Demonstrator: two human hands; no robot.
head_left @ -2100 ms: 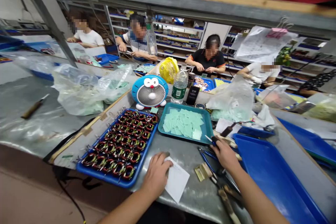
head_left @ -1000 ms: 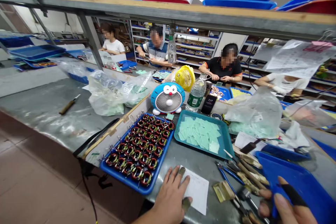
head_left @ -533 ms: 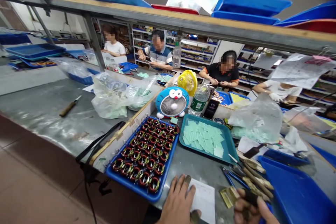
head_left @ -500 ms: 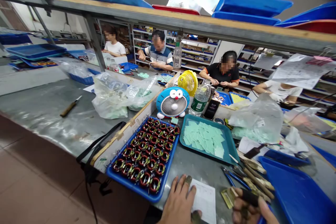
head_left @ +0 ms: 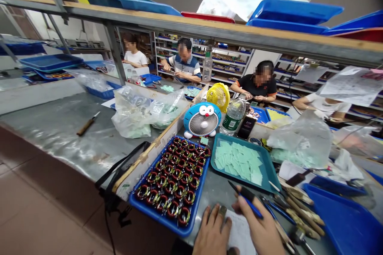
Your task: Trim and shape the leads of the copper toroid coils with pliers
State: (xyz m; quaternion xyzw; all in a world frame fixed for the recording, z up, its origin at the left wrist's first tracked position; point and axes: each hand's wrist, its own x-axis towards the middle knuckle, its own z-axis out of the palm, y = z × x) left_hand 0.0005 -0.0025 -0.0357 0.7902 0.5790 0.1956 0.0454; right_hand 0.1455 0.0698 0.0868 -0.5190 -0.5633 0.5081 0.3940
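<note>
"Where is the paper [head_left: 239, 229]?"
"By the table's [head_left: 214, 186] near edge; left hand [head_left: 212, 233] lies flat, right hand [head_left: 261, 225] grips a pen [head_left: 253, 208]."
"And around?"
"Tray [head_left: 161, 217] of coils [head_left: 170, 185], at left; phone [head_left: 246, 128] shows 2:49."

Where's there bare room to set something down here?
Widest: the grey bench left of the plastic bags, around the wooden-handled tool. A small wedge lies between coil tray and teal tray. The blue tray at right shows bare floor. Crowded: the tools beside the right hand.
</note>
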